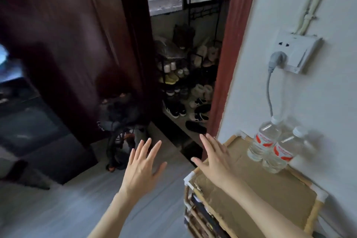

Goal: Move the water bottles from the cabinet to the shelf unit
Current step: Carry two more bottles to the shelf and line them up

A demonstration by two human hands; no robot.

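Two clear water bottles with red-and-white labels stand upright side by side on the cardboard top of the bamboo shelf unit (257, 189), against the white wall: one behind (263, 139), one in front (281, 153). My right hand (214, 157) hovers over the shelf's left corner, fingers spread and straight, holding nothing, a hand's width left of the bottles. My left hand (143, 164) is held out over the floor, fingers spread, empty. The view is motion-blurred.
A dark wooden cabinet (63, 44) fills the left. A shoe rack (185, 83) with several shoes stands in the doorway ahead. A dark bag (119, 120) lies on the grey floor. A wall socket (293, 52) with a plugged grey cable hangs above the bottles.
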